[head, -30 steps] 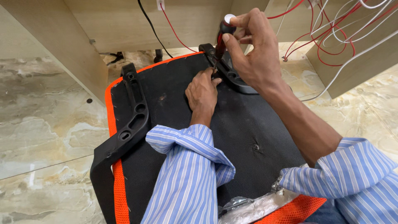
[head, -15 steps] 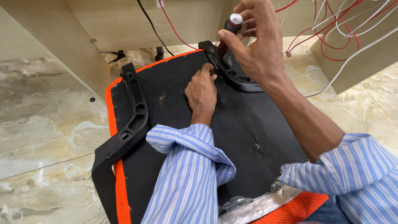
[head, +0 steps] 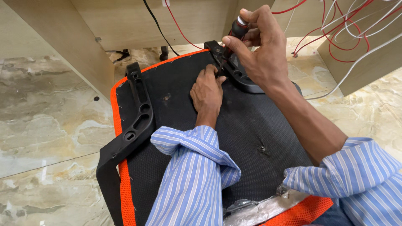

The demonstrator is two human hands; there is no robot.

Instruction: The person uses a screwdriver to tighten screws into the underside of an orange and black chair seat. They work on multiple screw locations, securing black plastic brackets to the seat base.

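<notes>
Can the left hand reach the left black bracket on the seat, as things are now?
Probably yes. The left hand rests on the seat's black underside, and the bracket lies beside it with only bare fabric between. The right hand with the screwdriver is on the other side.

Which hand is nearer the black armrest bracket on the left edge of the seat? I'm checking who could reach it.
Left. The left hand rests on the black seat underside, across from that bracket. The right hand grips a screwdriver over the opposite bracket, farther away.
</notes>
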